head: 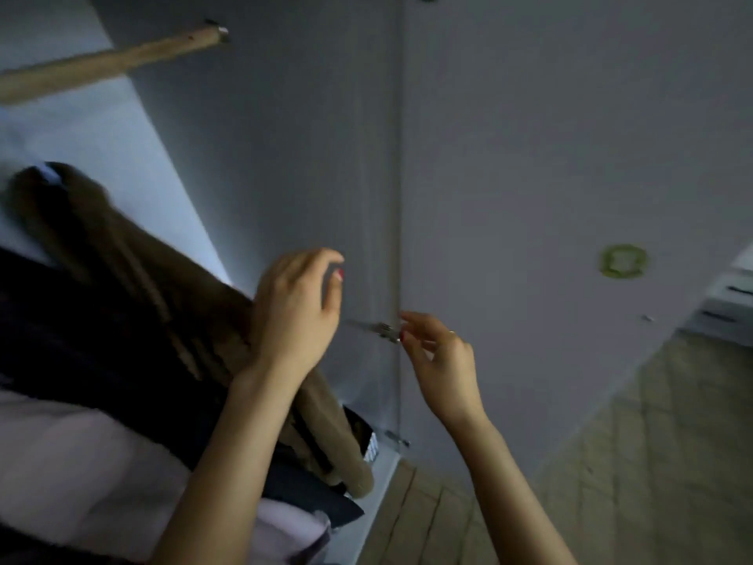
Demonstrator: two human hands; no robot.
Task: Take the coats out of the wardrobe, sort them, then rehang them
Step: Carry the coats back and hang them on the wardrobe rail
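A wooden hanging rail (110, 61) runs across the top left of the white wardrobe. Under it hang a tan coat (171, 279), a dark navy coat (81, 340) and a pale pinkish garment (73, 475). My left hand (293, 311) hovers just in front of the tan coat's right edge, fingers loosely curved and holding nothing. My right hand (438, 360) is raised beside the wardrobe's side panel, fingers relaxed, its fingertips close to a metal door hinge (385, 330). The picture is tilted and blurred.
The white wardrobe door (550, 157) stands open at right, carrying a round green sticker (621, 261). A second hinge (397, 438) sits lower on the panel. Wooden floor (611, 462) lies below, and white drawers (729, 299) show at far right.
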